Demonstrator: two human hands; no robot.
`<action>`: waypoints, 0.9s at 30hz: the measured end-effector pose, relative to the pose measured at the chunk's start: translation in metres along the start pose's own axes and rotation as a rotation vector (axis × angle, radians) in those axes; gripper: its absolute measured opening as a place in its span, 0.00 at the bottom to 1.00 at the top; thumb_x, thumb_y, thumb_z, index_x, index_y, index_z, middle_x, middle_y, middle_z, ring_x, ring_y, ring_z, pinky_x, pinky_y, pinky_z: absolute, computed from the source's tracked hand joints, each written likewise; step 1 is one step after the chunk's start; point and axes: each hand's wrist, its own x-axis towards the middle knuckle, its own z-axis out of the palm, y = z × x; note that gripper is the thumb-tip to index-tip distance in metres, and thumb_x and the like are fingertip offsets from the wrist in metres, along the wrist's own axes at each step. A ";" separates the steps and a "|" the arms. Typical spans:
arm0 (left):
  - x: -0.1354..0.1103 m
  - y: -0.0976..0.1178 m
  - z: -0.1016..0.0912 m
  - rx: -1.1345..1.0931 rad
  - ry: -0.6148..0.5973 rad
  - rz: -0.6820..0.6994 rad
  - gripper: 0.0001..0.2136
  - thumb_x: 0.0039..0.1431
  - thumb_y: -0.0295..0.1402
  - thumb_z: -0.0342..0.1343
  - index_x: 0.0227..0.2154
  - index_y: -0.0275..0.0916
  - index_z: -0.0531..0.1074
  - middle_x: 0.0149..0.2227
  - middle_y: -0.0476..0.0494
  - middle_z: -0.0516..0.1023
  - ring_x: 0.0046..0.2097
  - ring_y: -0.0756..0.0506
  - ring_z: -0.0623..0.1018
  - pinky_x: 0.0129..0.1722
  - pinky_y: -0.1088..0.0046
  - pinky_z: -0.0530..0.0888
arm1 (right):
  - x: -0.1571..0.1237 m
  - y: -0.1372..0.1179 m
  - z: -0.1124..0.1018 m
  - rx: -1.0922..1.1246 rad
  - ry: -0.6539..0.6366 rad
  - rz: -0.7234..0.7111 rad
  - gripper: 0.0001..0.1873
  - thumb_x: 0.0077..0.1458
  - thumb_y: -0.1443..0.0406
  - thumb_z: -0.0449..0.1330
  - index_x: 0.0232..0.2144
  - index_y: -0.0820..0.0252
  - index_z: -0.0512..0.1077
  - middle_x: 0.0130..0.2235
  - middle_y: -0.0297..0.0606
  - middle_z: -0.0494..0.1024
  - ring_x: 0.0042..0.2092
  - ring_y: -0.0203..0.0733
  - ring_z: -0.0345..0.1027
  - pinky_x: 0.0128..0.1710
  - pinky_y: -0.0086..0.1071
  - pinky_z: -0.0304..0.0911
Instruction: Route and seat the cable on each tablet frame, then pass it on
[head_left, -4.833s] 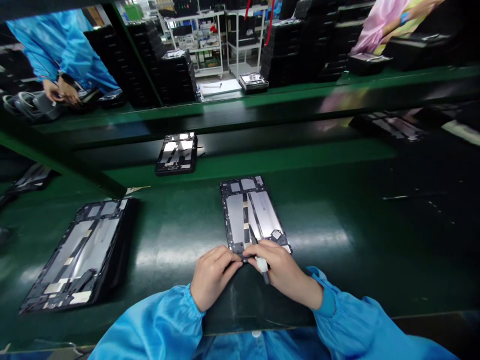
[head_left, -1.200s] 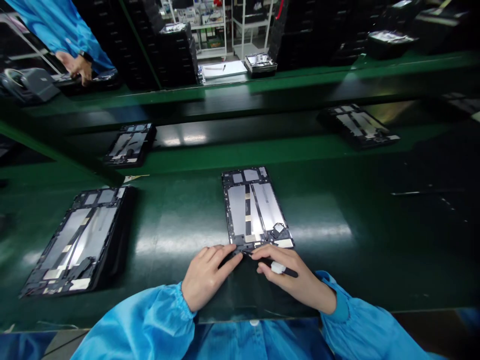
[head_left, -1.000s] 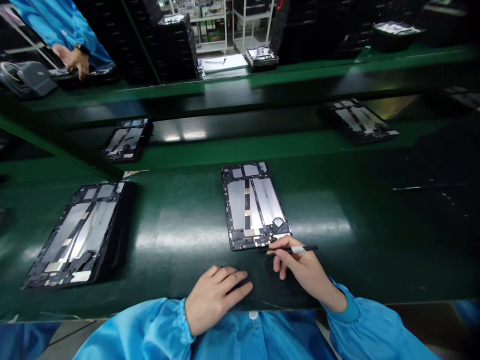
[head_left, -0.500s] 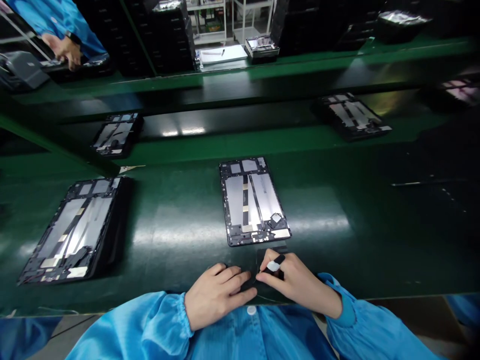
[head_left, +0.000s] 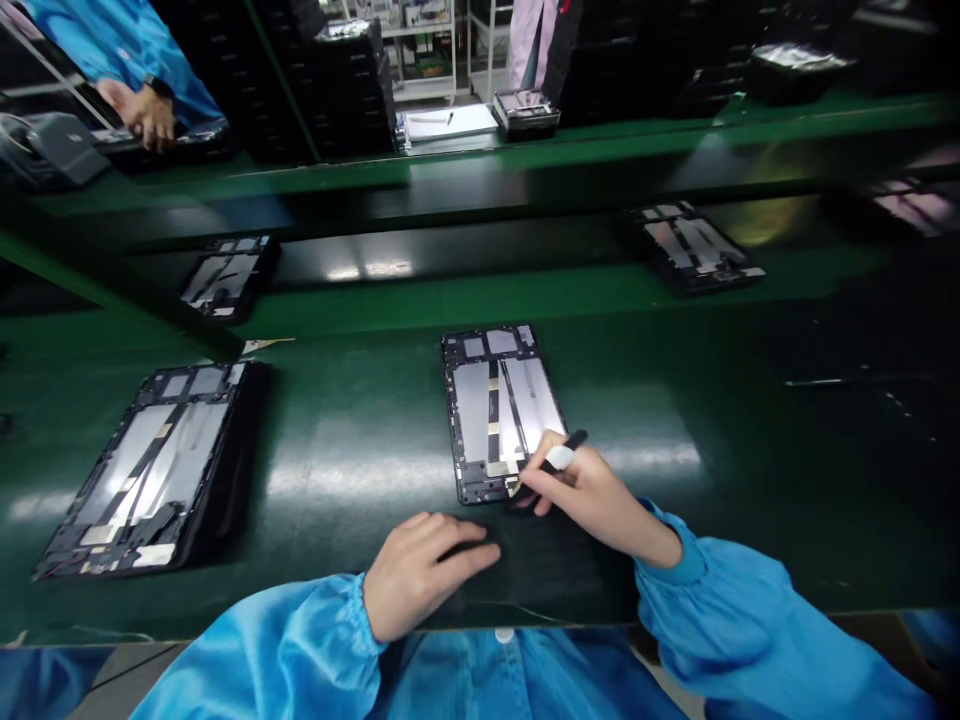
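An opened tablet chassis (head_left: 499,405) with silver plates and black flex strips lies face down on the green bench in front of me. My right hand (head_left: 589,495) pinches a thin black tool with a white band (head_left: 561,456), its tip touching the chassis's lower edge. My left hand (head_left: 420,575) rests on a small dark mat (head_left: 540,560) near the bench's front edge, fingers curled over something dark that I cannot make out. Both arms wear blue sleeves.
A stack of similar chassis (head_left: 146,465) sits at the left. Two more units (head_left: 225,278) (head_left: 694,245) lie on the conveyor belt behind. Black tray stacks (head_left: 337,90) and another person's hand (head_left: 139,105) are across the line at far left.
My right hand has lifted from the mat and carried the tool forward onto the chassis's lower edge. My left hand stays on the mat. The units on the belt have shifted slightly.
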 end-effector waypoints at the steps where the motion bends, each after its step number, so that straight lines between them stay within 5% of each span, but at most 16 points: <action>1: 0.001 -0.005 -0.001 0.013 0.041 -0.042 0.11 0.68 0.28 0.50 0.49 0.40 0.72 0.45 0.44 0.77 0.42 0.48 0.75 0.38 0.72 0.71 | 0.008 -0.004 0.001 -0.015 -0.011 0.017 0.12 0.55 0.57 0.63 0.28 0.57 0.66 0.26 0.33 0.77 0.30 0.41 0.78 0.25 0.28 0.71; 7: 0.001 -0.021 0.004 0.078 0.119 -0.121 0.09 0.67 0.26 0.52 0.47 0.37 0.73 0.44 0.43 0.78 0.42 0.47 0.75 0.40 0.70 0.72 | 0.037 -0.003 0.007 -0.082 -0.074 0.090 0.08 0.55 0.61 0.61 0.29 0.57 0.66 0.21 0.30 0.75 0.27 0.42 0.78 0.22 0.28 0.71; 27: 0.002 -0.021 0.007 0.104 0.150 -0.115 0.09 0.65 0.25 0.55 0.47 0.36 0.73 0.43 0.43 0.79 0.40 0.47 0.75 0.39 0.70 0.73 | 0.037 -0.001 0.009 -0.122 -0.091 0.090 0.07 0.56 0.61 0.61 0.29 0.57 0.68 0.22 0.30 0.75 0.30 0.44 0.80 0.25 0.30 0.73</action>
